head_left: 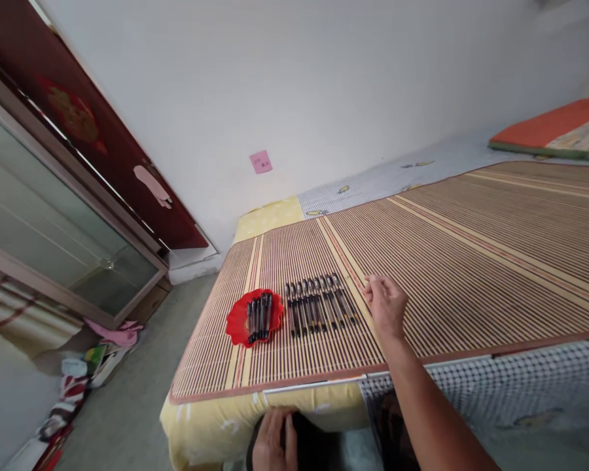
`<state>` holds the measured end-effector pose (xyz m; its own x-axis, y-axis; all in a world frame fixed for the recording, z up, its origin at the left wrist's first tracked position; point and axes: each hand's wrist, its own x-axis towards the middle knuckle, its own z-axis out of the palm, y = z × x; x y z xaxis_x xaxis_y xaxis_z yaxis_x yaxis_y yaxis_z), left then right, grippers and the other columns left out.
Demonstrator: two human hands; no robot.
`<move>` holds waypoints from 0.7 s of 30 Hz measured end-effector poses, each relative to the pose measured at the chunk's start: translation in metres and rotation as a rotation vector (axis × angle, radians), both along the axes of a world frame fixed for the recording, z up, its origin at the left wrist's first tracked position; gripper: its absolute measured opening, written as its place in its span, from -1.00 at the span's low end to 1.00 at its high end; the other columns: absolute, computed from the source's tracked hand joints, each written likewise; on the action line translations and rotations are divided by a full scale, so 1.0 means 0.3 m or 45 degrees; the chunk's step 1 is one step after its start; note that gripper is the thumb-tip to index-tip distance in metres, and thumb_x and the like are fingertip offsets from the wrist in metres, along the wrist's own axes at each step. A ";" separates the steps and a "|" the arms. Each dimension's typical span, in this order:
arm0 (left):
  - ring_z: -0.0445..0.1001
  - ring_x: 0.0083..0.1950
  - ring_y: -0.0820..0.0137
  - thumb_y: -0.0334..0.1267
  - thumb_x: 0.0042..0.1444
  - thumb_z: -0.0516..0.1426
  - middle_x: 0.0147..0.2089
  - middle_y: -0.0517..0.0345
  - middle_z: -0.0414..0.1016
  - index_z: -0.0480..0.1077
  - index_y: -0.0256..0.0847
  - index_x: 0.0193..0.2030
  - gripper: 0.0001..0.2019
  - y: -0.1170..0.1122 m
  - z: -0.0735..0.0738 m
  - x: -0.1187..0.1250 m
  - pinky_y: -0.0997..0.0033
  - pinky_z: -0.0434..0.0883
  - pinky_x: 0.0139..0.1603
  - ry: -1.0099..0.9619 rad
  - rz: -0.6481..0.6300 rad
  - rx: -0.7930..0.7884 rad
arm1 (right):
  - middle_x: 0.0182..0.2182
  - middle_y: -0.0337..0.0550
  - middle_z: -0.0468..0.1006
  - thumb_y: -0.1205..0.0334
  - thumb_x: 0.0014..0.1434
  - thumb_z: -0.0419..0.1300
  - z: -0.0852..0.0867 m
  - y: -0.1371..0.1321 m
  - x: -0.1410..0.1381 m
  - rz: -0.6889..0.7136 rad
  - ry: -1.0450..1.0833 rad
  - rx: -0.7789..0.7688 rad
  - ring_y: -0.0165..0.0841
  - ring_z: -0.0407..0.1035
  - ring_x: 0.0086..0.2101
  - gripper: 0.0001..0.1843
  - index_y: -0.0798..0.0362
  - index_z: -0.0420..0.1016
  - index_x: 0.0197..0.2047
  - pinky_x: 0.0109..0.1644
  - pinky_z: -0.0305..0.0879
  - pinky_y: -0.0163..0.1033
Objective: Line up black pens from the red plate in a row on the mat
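Note:
My right hand (385,306) is held over the striped bed mat (442,261), just right of a row of pens. Its fingers are curled in, and nothing shows between them. Several black-capped pens (317,307) with clear barrels lie side by side on the mat, caps toward the wall. Left of that row sits a red plate (236,327) with a wavy rim, carrying several more pens (259,317) of the same look. Low in the view, my left hand (273,441) rests on my knee below the bed's edge, fingers laid out and holding nothing.
Behind the bed is a white wall with a pink note (260,161). A folded orange quilt (550,127) lies at the far right. On the left are a dark red door (122,157), a glass-fronted cabinet (63,216) and shoes (63,418) on the floor.

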<state>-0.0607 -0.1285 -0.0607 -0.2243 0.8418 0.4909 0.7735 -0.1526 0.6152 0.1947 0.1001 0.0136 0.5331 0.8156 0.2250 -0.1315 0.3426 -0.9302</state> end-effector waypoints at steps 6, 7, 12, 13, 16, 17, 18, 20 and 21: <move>0.57 -0.29 0.30 -0.14 0.35 0.05 -0.22 0.06 0.58 0.50 -0.13 -0.12 -0.78 0.146 0.210 -0.032 0.34 0.51 -0.24 0.134 -0.031 -0.135 | -0.52 -0.26 0.45 0.02 0.17 0.22 -0.012 0.019 0.006 0.022 0.137 -0.055 -0.48 0.24 -0.58 -0.70 0.12 0.54 -0.32 -0.56 0.15 -0.39; 0.55 -0.28 0.29 -0.13 0.34 0.03 -0.22 0.05 0.56 0.49 -0.15 -0.12 -0.76 0.196 0.254 -0.045 0.32 0.49 -0.21 0.189 0.021 -0.149 | -0.53 -0.27 0.45 0.02 0.17 0.22 -0.012 0.021 0.008 0.021 0.135 -0.059 -0.49 0.24 -0.59 -0.70 0.12 0.54 -0.31 -0.57 0.15 -0.39; 0.57 -0.20 0.24 -0.24 0.26 0.07 -0.20 0.03 0.59 0.47 -0.17 -0.23 -0.84 0.472 0.389 -0.118 0.31 0.43 -0.14 0.351 0.169 -0.317 | -0.57 -0.30 0.41 0.05 0.14 0.22 0.005 0.020 0.024 0.005 0.151 -0.062 -0.47 0.24 -0.59 -0.72 0.11 0.55 -0.33 -0.55 0.17 -0.38; 0.57 -0.19 0.22 -0.25 0.24 0.09 -0.23 0.03 0.60 0.47 -0.17 -0.25 -0.87 0.517 0.398 -0.129 0.31 0.41 -0.16 0.376 0.198 -0.367 | -0.57 -0.29 0.41 0.05 0.14 0.22 0.009 0.020 0.028 -0.004 0.149 -0.061 -0.47 0.25 -0.59 -0.73 0.11 0.55 -0.34 -0.54 0.18 -0.38; 0.59 -0.20 0.16 -0.24 0.19 0.16 -0.29 0.01 0.61 0.48 -0.16 -0.28 -0.91 0.613 0.409 -0.148 0.33 0.36 -0.26 0.447 0.290 -0.525 | -0.56 -0.26 0.44 0.04 0.14 0.21 0.018 0.023 0.039 -0.025 0.141 -0.055 -0.46 0.26 -0.58 -0.72 0.10 0.52 -0.37 -0.53 0.18 -0.37; 0.60 -0.19 0.15 -0.23 0.18 0.18 -0.30 0.01 0.62 0.48 -0.15 -0.29 -0.91 0.632 0.410 -0.151 0.33 0.35 -0.27 0.466 0.311 -0.572 | -0.57 -0.26 0.44 0.03 0.14 0.21 0.019 0.024 0.042 -0.025 0.142 -0.052 -0.46 0.26 -0.58 -0.72 0.10 0.51 -0.38 -0.53 0.18 -0.37; 0.60 -0.19 0.14 -0.22 0.17 0.19 -0.31 0.01 0.62 0.48 -0.14 -0.31 -0.91 0.647 0.410 -0.152 0.33 0.35 -0.28 0.483 0.327 -0.613 | -0.57 -0.25 0.45 0.02 0.15 0.20 0.019 0.026 0.045 -0.024 0.140 -0.049 -0.45 0.26 -0.58 -0.71 0.09 0.50 -0.39 -0.52 0.18 -0.37; 0.61 -0.18 0.11 -0.20 0.16 0.20 -0.30 -0.02 0.63 0.47 -0.15 -0.33 -0.90 0.665 0.406 -0.152 0.32 0.34 -0.27 0.505 0.347 -0.674 | -0.58 -0.26 0.44 0.01 0.15 0.20 0.019 0.030 0.048 -0.026 0.125 -0.050 -0.44 0.27 -0.58 -0.71 0.09 0.50 -0.39 -0.52 0.18 -0.37; 0.61 -0.17 0.09 -0.19 0.17 0.20 -0.30 -0.05 0.63 0.46 -0.15 -0.33 -0.89 0.671 0.403 -0.151 0.30 0.34 -0.27 0.510 0.352 -0.693 | -0.59 -0.26 0.44 0.02 0.15 0.19 0.018 0.031 0.049 -0.026 0.115 -0.055 -0.44 0.28 -0.57 -0.71 0.09 0.50 -0.38 -0.51 0.19 -0.37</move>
